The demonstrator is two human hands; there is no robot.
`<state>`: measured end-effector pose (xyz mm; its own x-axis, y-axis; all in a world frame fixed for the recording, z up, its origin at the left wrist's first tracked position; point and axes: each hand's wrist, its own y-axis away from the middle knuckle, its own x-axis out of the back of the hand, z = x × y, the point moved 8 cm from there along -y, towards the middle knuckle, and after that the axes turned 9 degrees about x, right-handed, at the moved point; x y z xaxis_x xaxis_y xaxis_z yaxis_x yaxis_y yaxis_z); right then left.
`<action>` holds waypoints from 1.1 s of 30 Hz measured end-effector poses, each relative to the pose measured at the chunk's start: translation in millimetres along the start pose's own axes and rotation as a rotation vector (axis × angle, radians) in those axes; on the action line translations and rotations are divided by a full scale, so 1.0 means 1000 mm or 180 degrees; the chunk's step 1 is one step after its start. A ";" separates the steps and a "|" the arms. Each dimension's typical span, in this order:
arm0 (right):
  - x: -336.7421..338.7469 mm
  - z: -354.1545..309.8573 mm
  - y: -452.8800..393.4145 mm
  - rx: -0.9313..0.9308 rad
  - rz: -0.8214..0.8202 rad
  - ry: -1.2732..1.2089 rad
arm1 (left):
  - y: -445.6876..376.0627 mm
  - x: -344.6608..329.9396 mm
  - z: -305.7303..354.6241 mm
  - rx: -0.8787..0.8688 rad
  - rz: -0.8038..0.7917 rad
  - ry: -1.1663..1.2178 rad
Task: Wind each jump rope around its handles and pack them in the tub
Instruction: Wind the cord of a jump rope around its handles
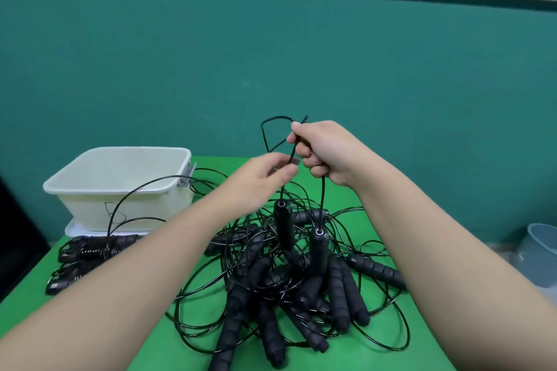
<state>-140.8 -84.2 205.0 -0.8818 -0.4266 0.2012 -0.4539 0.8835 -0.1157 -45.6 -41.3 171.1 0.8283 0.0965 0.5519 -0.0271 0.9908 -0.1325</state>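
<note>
- My right hand (pixel 324 153) is fisted round a thin black cord (pixel 322 193), up above the pile (pixel 286 280) at table centre.
- My left hand (pixel 265 178) pinches the same cord just beside it, at its 7 o'clock.
- Two handles (pixel 284 227) dangle below, swinging free, I'd guess.
- The cord looks slick, springy and light, liable to snag on neighbouring loops. The ribbed handles are the better hold.
- The tub (pixel 120 187) sits at 10 o'clock from the pile; I can't see inside it.
- Wound ropes (pixel 90 250) lie before it.
</note>
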 end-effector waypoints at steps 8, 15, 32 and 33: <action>-0.021 -0.007 0.017 0.0138 0.0068 -0.0188 | 0.020 -0.029 -0.003 -0.0055 -0.0049 0.0728; -0.031 -0.014 0.032 0.0283 0.0083 -0.0525 | 0.042 -0.039 -0.027 0.0218 0.0313 0.0732; -0.053 0.082 0.107 0.0676 -0.0425 0.1167 | 0.083 -0.005 -0.046 0.0423 0.1222 0.2736; -0.057 0.090 0.111 0.0620 -0.0452 0.1076 | 0.086 -0.004 -0.046 0.0414 0.1275 0.2735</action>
<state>-152.6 21.3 93.3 -0.7315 -0.4256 0.5328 -0.6125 0.7534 -0.2392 -25.4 39.4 119.1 0.8702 0.3793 -0.3144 -0.4168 0.9070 -0.0594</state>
